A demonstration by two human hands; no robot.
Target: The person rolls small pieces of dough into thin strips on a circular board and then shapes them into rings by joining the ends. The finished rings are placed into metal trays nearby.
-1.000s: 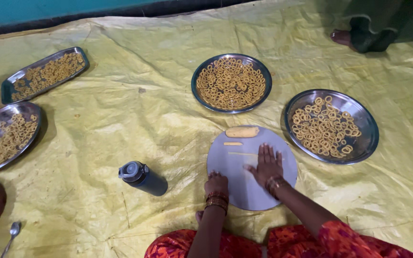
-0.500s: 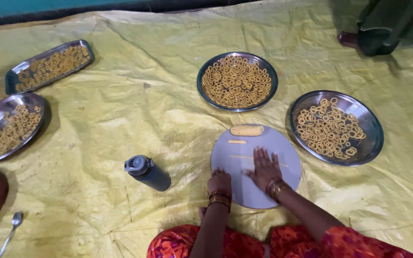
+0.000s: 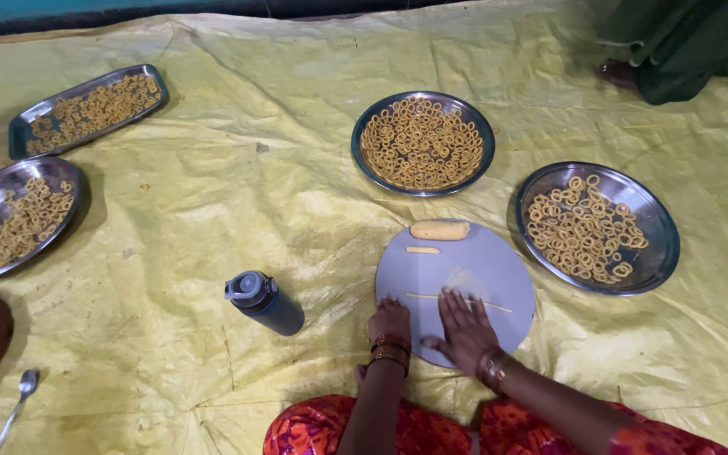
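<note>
Right hand [image 3: 465,329] flat and open, palm down on the round grey board [image 3: 482,270], fingers over a thin dough strand [image 3: 457,298] lying across the board's middle. Left hand [image 3: 390,322] at the board's near-left edge, looks curled loosely, probably holding nothing; hard to tell from this angle. Dough log [image 3: 440,229] and a short dough piece [image 3: 422,249] sit at the far edge. To roll well: light even palm pressure, keep the strand uniform, steady the board. Plates of dough rings [image 3: 423,141] [image 3: 587,227] beyond, dark bottle [image 3: 263,301] left, all on a yellow sheet [image 3: 212,194].
</note>
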